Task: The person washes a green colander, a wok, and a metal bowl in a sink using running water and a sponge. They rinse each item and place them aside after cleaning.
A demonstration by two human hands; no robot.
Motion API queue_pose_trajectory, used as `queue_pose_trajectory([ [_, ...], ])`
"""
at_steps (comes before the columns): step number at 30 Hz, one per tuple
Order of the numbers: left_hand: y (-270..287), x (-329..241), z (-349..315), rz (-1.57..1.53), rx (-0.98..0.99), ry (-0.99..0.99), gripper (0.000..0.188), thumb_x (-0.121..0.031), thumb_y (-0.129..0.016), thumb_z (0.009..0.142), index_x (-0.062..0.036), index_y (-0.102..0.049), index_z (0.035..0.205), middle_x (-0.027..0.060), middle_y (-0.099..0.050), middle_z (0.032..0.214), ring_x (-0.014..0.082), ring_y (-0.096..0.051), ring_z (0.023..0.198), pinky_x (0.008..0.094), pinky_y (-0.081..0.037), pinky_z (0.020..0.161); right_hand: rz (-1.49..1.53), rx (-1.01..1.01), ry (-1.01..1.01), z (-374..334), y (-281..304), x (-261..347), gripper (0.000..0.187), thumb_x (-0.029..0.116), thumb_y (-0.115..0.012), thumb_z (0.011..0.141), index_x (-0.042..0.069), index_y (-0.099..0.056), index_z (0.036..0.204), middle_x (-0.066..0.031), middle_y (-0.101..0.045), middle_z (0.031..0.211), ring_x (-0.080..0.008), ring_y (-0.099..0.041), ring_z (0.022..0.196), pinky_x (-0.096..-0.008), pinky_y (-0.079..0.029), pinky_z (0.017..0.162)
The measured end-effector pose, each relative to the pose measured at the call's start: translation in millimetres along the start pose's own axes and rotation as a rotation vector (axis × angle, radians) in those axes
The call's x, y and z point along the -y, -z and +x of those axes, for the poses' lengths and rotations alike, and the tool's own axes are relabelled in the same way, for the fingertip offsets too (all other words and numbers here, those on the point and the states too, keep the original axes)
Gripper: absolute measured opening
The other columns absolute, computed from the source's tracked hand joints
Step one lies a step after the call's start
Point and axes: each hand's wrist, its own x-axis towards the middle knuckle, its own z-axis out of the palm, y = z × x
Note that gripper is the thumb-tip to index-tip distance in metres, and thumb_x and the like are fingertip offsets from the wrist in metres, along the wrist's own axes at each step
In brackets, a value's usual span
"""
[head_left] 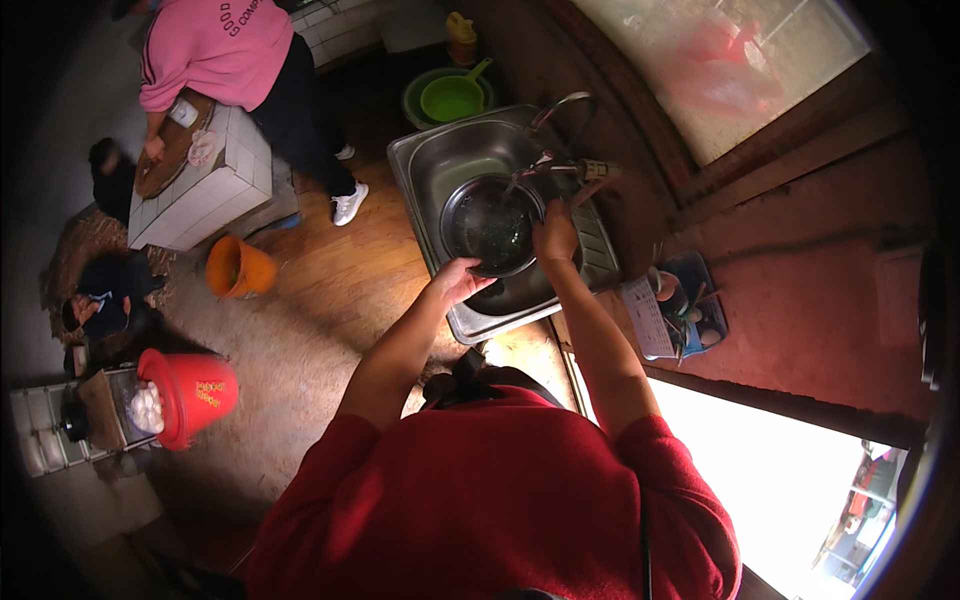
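Both my hands hold a round metal basin (490,226) inside the stainless steel sink (425,160). My left hand (461,281) grips the near left part of its rim, thumb over the edge. My right hand (556,237) is closed round the right side of the rim; its fingertips are partly hidden. From the faucet (560,168) at the right, water runs into the basin. Water with small pale specks or bubbles lies in it; I cannot make out anything else inside.
A green strainer (452,98) rests in a tub behind the sink. At the right hangs a blue basket (690,305) of utensils. An orange bucket (240,267) and a red bucket (200,398) stand left. A person in pink (215,50) works at a tiled counter (205,190); another person (105,305) sits low.
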Motion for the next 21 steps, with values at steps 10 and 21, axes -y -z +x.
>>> queue_pose_trajectory([
  [10, 26.9, 26.1, 37.2, -0.122, 0.018, 0.078, 0.042, -0.021, -0.048, 0.092, 0.0028, -0.041, 0.125, 0.0223, -0.052, 0.122, 0.0373, -0.054, 0.108, 0.0495, -0.044, 0.095, -0.05, 0.137, -0.132, 2.5, 1.1, -10.4, 0.029, 0.012, -0.063, 0.07, 0.002, -0.055, 0.097, -0.0225, -0.059, 0.091, -0.0392, -0.061, 0.08, -0.0455, -0.049, 0.075],
  [21, 9.5, -42.4, 7.0, 0.216, -0.097, -0.156, 0.065, -0.054, -0.056, 0.084, -0.013, -0.041, 0.132, 0.0039, -0.051, 0.13, 0.0216, -0.048, 0.119, 0.0481, -0.039, 0.097, 0.345, 0.213, -0.211, -13.0, -51.2, -43.4, 0.025, 0.015, -0.062, 0.073, 0.001, -0.056, 0.093, -0.0198, -0.059, 0.08, -0.0314, -0.063, 0.067, -0.0391, -0.051, 0.059],
])
